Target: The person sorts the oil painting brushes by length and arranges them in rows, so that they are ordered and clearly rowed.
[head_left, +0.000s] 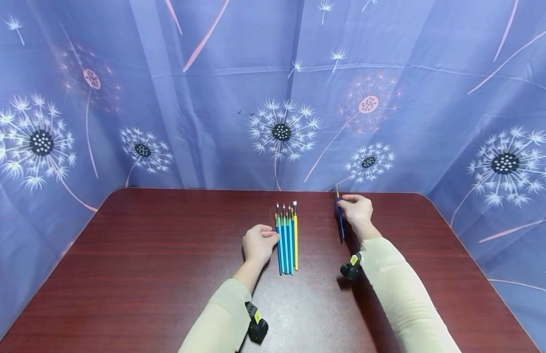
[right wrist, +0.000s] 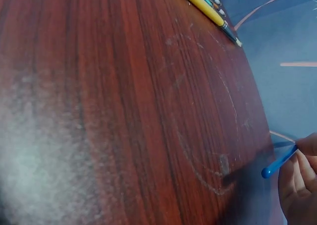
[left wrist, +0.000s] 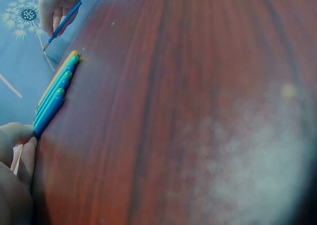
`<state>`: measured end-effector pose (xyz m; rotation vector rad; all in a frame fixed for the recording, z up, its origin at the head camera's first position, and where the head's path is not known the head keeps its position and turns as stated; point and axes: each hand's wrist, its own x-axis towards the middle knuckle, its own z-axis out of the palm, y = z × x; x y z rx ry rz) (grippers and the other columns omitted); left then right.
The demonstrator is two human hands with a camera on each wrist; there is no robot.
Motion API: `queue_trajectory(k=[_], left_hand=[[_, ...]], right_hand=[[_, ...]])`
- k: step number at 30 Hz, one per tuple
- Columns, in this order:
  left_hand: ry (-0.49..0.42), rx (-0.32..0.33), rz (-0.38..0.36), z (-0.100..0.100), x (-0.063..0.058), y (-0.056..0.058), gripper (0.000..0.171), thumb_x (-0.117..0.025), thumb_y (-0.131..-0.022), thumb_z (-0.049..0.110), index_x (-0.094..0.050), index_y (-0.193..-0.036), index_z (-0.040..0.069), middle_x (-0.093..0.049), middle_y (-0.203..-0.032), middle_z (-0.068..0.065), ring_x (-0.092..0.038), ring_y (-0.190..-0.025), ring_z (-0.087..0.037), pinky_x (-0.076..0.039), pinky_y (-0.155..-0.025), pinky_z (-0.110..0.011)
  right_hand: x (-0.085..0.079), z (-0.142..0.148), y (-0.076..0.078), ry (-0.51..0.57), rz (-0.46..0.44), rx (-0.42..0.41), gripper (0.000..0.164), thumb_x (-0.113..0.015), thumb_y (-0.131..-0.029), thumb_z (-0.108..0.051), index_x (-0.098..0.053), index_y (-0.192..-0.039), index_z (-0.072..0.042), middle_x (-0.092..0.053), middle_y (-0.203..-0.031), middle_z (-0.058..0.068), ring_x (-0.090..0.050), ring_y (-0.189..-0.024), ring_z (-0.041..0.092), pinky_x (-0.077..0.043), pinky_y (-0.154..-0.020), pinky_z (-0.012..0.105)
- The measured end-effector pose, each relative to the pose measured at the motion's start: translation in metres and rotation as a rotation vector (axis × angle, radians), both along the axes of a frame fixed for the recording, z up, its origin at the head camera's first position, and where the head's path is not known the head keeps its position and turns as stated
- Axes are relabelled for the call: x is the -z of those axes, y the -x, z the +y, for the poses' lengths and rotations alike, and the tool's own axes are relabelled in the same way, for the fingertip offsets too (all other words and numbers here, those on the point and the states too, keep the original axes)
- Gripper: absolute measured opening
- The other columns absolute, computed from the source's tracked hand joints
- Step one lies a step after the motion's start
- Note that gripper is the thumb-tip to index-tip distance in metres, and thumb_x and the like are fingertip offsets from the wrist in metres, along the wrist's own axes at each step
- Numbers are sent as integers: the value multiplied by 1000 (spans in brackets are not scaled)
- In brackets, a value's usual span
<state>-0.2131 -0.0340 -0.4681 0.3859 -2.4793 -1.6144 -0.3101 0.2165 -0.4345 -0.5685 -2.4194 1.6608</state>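
Note:
Toward the far right of the table, my right hand point(head_left: 358, 210) pinches a slim blue paintbrush point(head_left: 341, 223), its bristle end pointing away. In the right wrist view the rounded blue handle end point(right wrist: 268, 172) sticks out from the fingers, above the table. My left hand point(head_left: 258, 243) is at the left side of a row of paintbrushes point(head_left: 285, 245), with thumb and fingers pinching the outermost blue paintbrush point(left wrist: 48, 115). The row lies side by side, bristles away: several blue and turquoise handles, and a yellow paintbrush point(head_left: 296, 242) at its right edge.
The dark red-brown wooden table point(head_left: 167, 274) ends at a blue curtain point(head_left: 220, 122) printed with dandelions, which hangs behind and on both sides. A black wrist camera point(head_left: 257, 328) sits on the left sleeve, another wrist camera point(head_left: 351, 267) on the right.

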Motion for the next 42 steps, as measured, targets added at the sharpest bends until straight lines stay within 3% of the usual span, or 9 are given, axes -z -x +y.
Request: queue_trajectory(k=[5,11,18,24,31,42], left_hand=[[8,1,-4,0,2,-1,22,-76,-79,23,-69,-95,11,-75,-83,-2,-71,-79,-15,-53,-78,-37],[23,-2,-4,1,3,-1,22,-76,-78,24,-69,-95,11,-75,-83,-1,-71,-79,-14,-53,-79,-38],[35,-5,-12,1,4,-3,22,-76,-79,24,-69,-95,12,-75,-83,0,-71,-81,-14,-52,-79,-37],[22,-1,-13,1,2,-4,22,-76,-79,24,-69,-95,11,-75,-84,-1,-71,-80,-15,-53,-78,-37],[10,2,-2,2,-4,-3,21,-75,-80,23,-69,-95,10,-75,-85,-3,-71,-80,-15,-54,-77,-37],[11,-10,-6,1,-2,0,21,-76,-79,22,-69,-95,10,-75,-84,-2,-71,-81,-15,-53,-80,-37]], right_hand=[[1,-1,3,-115,-35,4,29,-68,-80,-11,-69,-107,-3,-68,-84,11,-57,-51,6,-48,-50,20],[5,-2,2,-275,-35,1,27,-68,-81,-14,-71,-106,-4,-70,-104,16,-63,-83,18,-46,-64,19],[10,-2,0,-305,-50,-7,27,-65,-82,-13,-70,-107,-4,-69,-107,17,-61,-99,28,-49,-83,33],[10,-1,0,-329,-58,11,25,-65,-81,-14,-71,-104,-5,-68,-109,18,-57,-106,31,-45,-95,38],[9,-1,3,-375,-48,18,25,-64,-80,-14,-71,-102,-5,-68,-109,18,-55,-110,34,-42,-99,39],[8,-4,7,-401,-50,6,24,-63,-81,-14,-72,-102,-6,-68,-110,17,-56,-111,34,-42,-99,40]])
